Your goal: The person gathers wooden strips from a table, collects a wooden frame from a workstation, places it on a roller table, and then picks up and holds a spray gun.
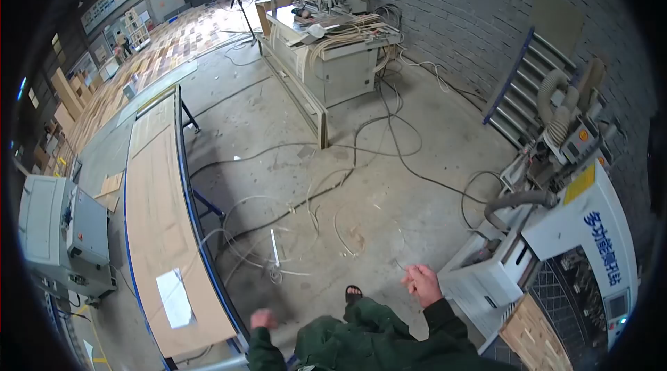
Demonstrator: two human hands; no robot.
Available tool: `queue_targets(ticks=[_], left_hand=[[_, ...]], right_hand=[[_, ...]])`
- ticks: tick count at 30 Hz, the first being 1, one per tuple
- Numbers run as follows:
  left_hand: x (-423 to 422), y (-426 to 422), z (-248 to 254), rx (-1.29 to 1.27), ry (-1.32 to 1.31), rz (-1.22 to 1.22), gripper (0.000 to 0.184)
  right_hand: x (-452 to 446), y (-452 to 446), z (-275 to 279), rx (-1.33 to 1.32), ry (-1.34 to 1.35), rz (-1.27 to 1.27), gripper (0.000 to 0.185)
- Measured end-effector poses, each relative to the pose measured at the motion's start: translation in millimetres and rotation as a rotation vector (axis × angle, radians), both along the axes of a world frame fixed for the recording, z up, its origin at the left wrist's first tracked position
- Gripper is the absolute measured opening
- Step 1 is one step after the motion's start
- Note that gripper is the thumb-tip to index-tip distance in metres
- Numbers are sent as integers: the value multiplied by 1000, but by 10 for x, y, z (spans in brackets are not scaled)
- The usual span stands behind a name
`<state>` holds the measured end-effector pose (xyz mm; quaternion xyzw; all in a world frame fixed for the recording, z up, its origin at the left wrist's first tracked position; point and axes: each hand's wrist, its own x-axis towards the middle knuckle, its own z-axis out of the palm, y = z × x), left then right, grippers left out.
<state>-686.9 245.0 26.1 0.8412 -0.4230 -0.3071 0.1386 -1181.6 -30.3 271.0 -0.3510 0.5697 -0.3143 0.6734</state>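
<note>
My right hand [421, 283] is raised in front of my body, its fingers curled closed. A thin line shows by the fingertips, but I cannot make out whether the hand holds it. My left hand [262, 318] hangs low beside the roller table's edge, smeared by motion, so its fingers are unclear. Nearest to it lies a long wooden panel [161, 197] on the blue-edged roller table [186, 183], with a white sheet of paper [175, 298] on the panel's near end. To the right of my right hand stands a white machine [590, 232] with Chinese lettering, a wood board [535, 336] at its front.
Black cables [354, 155] and loose pale strips [274, 249] lie across the concrete floor. Ahead stands a grey machine [340, 76] heaped with strips. A roller rack [524, 86] leans on the right wall; a grey cabinet machine [52, 225] is at left. Distant people [124, 43] are at the back.
</note>
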Motion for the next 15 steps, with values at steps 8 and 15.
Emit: queue_targets(ticks=[8, 15], left_hand=[[-246, -872, -216, 353, -43, -250, 28], [860, -1668, -380, 360, -210, -133, 24]], right_hand=[[1530, -2589, 259, -283, 78, 263, 31], [2966, -4065, -125, -220, 218, 225, 37]])
